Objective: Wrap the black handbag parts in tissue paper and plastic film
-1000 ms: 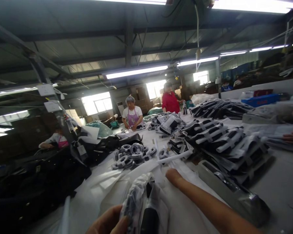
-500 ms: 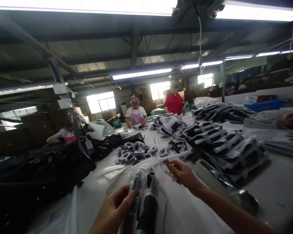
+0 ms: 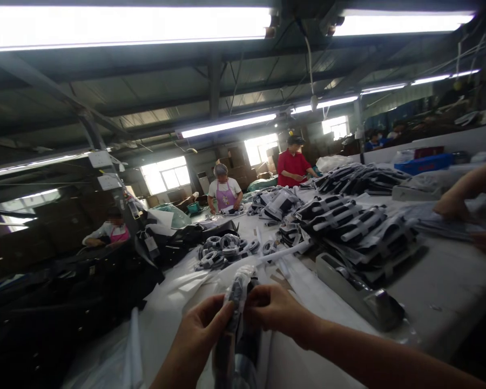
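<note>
My left hand [image 3: 200, 332] grips a clear plastic bag [image 3: 237, 294] with a dark item inside, held upright near the table's front edge. My right hand [image 3: 273, 309] is closed on the top of the same bag, fingers pinched against it from the right. A grey tape dispenser [image 3: 358, 294] lies on the white table [image 3: 441, 294] just right of my hands. Several coiled, bagged straps [image 3: 224, 249] lie in a heap behind the bag.
Rows of packed black items [image 3: 348, 221] cover the table's right half. Dark bags [image 3: 85, 286] pile up at the left. Another person's hands [image 3: 456, 202] work at the right edge. Three workers stand at the far end, one in red [image 3: 294, 165].
My right hand came back from the tape dispenser area and closed on the top of the bag. The view tilted slightly, and the other person's hand at the right moved up.
</note>
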### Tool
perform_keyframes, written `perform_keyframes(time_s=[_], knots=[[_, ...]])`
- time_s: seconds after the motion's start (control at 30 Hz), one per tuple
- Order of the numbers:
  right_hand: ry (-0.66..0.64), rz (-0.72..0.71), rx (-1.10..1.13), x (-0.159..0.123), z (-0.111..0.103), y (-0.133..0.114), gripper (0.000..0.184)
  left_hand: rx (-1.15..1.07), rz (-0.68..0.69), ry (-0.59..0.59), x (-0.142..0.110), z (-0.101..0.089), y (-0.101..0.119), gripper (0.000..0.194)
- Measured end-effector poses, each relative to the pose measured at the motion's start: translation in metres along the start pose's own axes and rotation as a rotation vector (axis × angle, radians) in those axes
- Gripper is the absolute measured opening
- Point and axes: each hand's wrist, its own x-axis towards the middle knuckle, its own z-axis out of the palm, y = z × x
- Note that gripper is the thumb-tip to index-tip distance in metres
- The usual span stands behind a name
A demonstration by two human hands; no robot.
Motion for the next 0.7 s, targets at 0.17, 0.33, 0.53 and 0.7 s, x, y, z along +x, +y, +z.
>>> perform_keyframes(time_s=[0.17,0.33,0.53,0.7], knots=[[-0.073,0.08,0.164,-0.002,0.013,-0.002,0.03,0.068,0.054,0.013,-0.005,0.002,0.006,0.042],[-0.169,0.1,0.299,-0.012,0.015,-0.003,0.032,0.113,0.086,-0.02,-0.005,-0.004,0.003,0.044],[-0.074,0.104,0.351,-0.03,0.021,-0.013,0.03,0.093,0.115,0.04,0.002,-0.005,-0.01,0.044],[-0.07,0.033,0.26,-0.03,0.025,-0.01,0.04,0.037,0.109,0.102,0.001,0.0,-0.014,0.046]])
